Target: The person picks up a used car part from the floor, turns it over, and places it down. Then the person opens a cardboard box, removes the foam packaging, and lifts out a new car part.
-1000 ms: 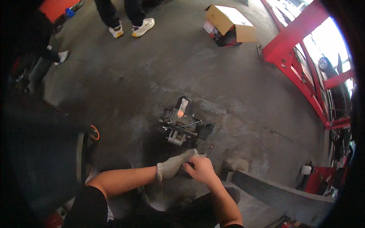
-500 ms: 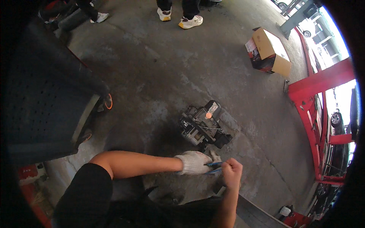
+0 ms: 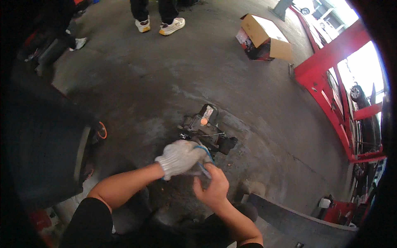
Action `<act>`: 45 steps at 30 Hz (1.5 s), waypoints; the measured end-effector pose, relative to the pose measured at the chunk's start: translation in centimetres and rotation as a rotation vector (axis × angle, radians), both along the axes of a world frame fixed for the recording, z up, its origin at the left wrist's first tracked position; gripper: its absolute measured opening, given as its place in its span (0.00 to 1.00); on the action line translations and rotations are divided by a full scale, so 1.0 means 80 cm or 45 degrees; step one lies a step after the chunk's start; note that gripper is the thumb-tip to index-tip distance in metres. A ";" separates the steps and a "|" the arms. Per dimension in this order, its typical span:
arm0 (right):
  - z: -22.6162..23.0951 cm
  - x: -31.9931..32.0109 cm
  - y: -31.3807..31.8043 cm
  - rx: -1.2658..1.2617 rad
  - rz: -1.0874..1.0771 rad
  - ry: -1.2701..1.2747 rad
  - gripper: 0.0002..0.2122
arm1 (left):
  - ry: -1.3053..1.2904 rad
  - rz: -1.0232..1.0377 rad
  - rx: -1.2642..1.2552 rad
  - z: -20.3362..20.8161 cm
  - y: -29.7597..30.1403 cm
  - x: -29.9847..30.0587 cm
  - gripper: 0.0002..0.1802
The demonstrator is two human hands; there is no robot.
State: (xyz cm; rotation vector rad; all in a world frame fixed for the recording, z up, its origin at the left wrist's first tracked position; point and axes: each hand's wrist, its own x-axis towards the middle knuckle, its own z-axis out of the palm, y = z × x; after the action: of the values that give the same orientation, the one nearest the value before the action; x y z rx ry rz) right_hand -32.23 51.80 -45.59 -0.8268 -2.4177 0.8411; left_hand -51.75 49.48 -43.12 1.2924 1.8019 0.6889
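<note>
A white knit glove covers my left hand, which is closed around a pale, blue-edged piece, seemingly the cuff of a second glove. My right hand is bare and comes up from the lower right. Its thumb stands apart from the other fingers, whose tips reach the blue edge; some blur hides just how they meet it. Just beyond both hands, a dark metal mechanical unit with an orange round cap and a black cylinder rests on the floor, partly covered by my gloved hand.
An opened cardboard box stands at the far right. Red lift framework runs along the right side. A large dark panel fills the left. At the far side are another person's shoes. A grey-edged dark strip lies lower right.
The whole view has shifted, with the floor items now further left. Both hands have moved up and left, closer to the mechanical unit. My right hand has gone from a fist to a spread thumb.
</note>
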 end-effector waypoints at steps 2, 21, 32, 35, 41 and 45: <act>0.000 -0.012 0.003 0.008 0.073 -0.235 0.27 | 0.110 0.019 0.129 0.019 -0.008 -0.003 0.20; -0.009 -0.012 0.098 -1.154 -0.354 -0.336 0.16 | 0.518 -0.493 0.790 -0.059 -0.069 0.116 0.13; -0.013 -0.025 0.058 -1.031 0.076 0.335 0.27 | 0.125 -0.591 0.804 -0.080 -0.059 0.150 0.21; -0.042 -0.015 0.084 -0.684 0.079 0.176 0.23 | 0.161 -0.640 0.616 -0.056 -0.052 0.133 0.21; -0.096 0.013 0.164 -0.334 -0.567 0.198 0.24 | 0.341 -0.353 0.520 -0.051 -0.002 0.061 0.22; -0.142 0.032 0.189 -0.693 -0.551 0.355 0.27 | 0.368 0.339 0.132 -0.066 0.048 -0.041 0.19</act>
State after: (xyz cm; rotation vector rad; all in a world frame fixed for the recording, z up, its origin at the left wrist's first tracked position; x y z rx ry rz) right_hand -29.71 66.89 -56.96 -1.2713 -1.6896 1.3454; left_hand -54.99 53.33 -48.38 1.2833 2.2274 0.7789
